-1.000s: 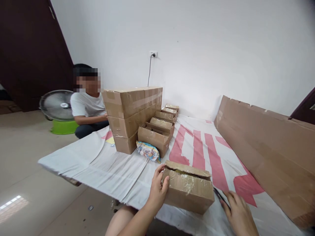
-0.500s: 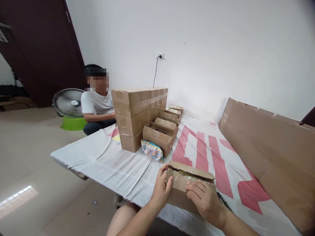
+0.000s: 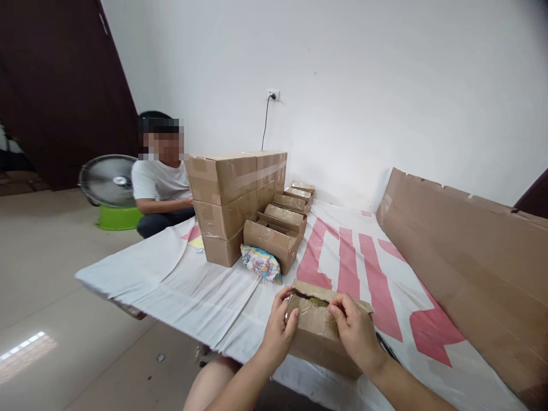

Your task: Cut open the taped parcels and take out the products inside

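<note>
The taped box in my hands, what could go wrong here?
The box sits close to the near edge of the table, so a hard tug might slide it off. The left hand steadies its side while the right hand pinches at the top flap; the tape there looks crinkled and could tear the cardboard. A dark tool beside the right wrist might get knocked.

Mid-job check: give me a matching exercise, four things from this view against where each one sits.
Things:
1. small taped cardboard box
2. colourful printed packet
3. grey floor fan
4. long flat cardboard sheet

Places:
A. along the table's right edge
B. on the floor at left
C. between both hands
D. lying against the open cartons

Pairs: 1-C, 2-D, 3-B, 4-A
</note>
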`<state>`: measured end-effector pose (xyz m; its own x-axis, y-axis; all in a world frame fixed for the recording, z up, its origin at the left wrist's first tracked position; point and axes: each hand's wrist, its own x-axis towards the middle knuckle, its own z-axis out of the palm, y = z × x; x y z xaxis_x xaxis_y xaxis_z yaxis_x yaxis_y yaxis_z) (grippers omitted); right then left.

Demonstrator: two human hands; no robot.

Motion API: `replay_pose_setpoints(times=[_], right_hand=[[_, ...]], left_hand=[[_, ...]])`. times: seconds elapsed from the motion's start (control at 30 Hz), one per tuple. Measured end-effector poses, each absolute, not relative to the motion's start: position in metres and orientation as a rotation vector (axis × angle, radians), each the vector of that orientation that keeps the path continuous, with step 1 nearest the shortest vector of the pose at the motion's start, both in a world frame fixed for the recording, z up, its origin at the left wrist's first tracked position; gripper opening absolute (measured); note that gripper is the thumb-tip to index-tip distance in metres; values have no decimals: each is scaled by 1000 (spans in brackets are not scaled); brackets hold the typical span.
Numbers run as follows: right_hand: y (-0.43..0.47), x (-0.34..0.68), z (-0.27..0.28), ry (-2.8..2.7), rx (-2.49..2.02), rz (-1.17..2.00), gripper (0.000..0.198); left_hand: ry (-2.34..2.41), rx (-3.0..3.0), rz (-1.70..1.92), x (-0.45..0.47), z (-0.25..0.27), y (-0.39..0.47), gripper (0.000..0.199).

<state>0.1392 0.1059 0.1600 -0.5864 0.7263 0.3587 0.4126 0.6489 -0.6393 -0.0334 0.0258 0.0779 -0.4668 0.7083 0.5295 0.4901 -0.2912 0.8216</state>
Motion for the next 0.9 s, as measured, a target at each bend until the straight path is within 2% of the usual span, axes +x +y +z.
replay_pose_setpoints(times=[0.17,0.43,0.63,0.77,0.9], right_hand=[[114,135,154,-2029,-946,914,19],[117,138,162,-1492,-837,1377,40],[123,147,168,-1205,-768,1582,43],[137,165,181,-1108,-701,1508,39],[143,205,187,-1384,-839,988,34]], left_hand=[[1742,1535,1823,-35,80,23,33],[1751,1522,1828,-34,79,23,31],[1754,1497,1848,-33,77,23,33],[1771,1512,1818,-34,79,19,35],[1789,1515,1811,-34,80,15,37]])
